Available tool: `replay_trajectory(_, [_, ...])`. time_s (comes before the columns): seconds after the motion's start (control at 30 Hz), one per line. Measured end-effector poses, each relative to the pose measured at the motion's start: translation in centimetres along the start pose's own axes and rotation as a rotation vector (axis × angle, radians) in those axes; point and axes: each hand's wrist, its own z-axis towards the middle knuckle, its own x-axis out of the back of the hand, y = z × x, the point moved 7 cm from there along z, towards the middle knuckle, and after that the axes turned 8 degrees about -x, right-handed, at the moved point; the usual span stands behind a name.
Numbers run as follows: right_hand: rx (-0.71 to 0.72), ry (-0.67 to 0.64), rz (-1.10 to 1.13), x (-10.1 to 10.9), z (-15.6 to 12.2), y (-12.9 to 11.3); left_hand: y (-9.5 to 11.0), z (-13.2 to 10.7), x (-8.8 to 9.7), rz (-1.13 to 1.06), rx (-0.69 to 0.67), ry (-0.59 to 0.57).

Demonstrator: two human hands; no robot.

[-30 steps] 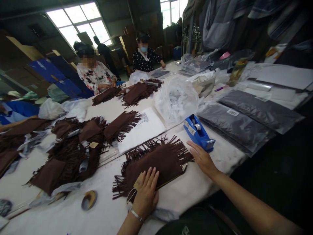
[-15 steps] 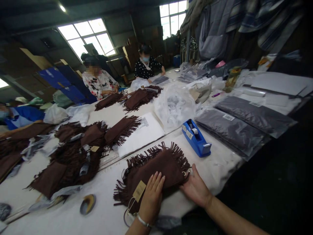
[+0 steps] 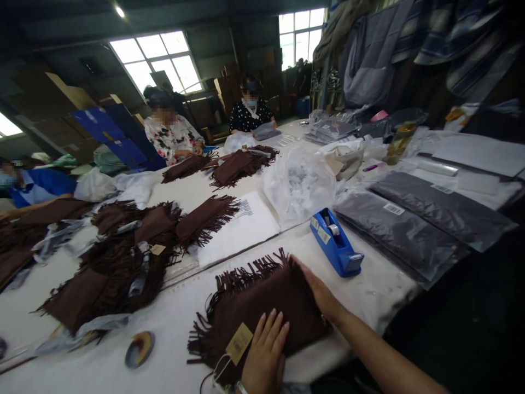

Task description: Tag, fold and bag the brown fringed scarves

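While the left hand rests with fingers spread on a brown fringed suede piece at bottom centre of the white table, the right hand lies unclenched against its upper right edge, near a blue tape dispenser.

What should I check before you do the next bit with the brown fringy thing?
1. Left hand and right hand both touching the fringed brown suede piece: ok.
2. Kraft paper tag lying on top, in plain sight: ok.
3. Tag's string tied to the piece: cannot tell.
4. Blue tape dispenser standing apart from the piece: ok.
5. Barcode label on the dark plastic-wrapped pack: ok.
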Motion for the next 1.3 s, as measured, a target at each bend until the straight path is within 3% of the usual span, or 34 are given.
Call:
replay_trajectory(0.13, [0.196,-0.156,-0.694,-5.8,-1.2,0.0,-0.3,0.1,0.8,-0.206,0.028,0.101])
replay_trajectory(0.23, [0.228,-0.152,-0.909,-7.3,-1.4,0.8,-1.0,0.3,1.9,-0.401,0.145,0.189])
replay_trajectory(0.33, [0.221,-0.188,-0.899,-7.3,-1.7,0.9,-1.2,0.4,3.6,-0.625,0.272,0.258])
replay_trajectory(0.47, [0.131,-0.302,-0.642,-7.2,-2.5,-0.2,-1.5,-0.9,6.6,-0.885,0.399,0.369])
replay_trajectory(0.53, [0.160,-0.342,-0.598,-8.0,-3.5,-1.8,-2.2,-3.3,8.2,-0.925,0.482,0.478])
replay_trajectory(0.6, [0.273,-0.425,-0.664,-9.8,-5.0,-3.7,-3.6,-7.6,9.0,-0.913,0.693,0.615])
replay_trajectory(0.73, [0.511,-0.721,-0.843,-15.9,-7.8,-5.1,-5.6,-19.3,7.0,-0.926,1.349,0.884])
replay_trajectory(0.83, [0.565,-0.834,-0.937,-19.0,-8.0,-3.9,-5.0,-24.2,4.4,-1.195,1.584,1.096])
replay_trajectory(0.97, [0.510,-0.804,-1.032,-19.4,-7.7,-2.3,-3.1,-24.7,2.7,-1.611,1.593,1.270])
replay_trajectory(1.1, [0.523,-0.755,-1.187,-18.6,-8.6,-2.0,-1.0,-24.7,2.6,-1.724,1.671,1.300])
replay_trajectory(1.17, [0.543,-0.684,-1.273,-18.6,-8.7,-1.7,-0.2,-24.8,2.9,-1.687,1.677,1.280])
replay_trajectory(1.3, [0.653,-0.591,-1.348,-19.1,-8.3,-0.6,1.1,-23.5,2.6,-1.800,1.625,1.115])
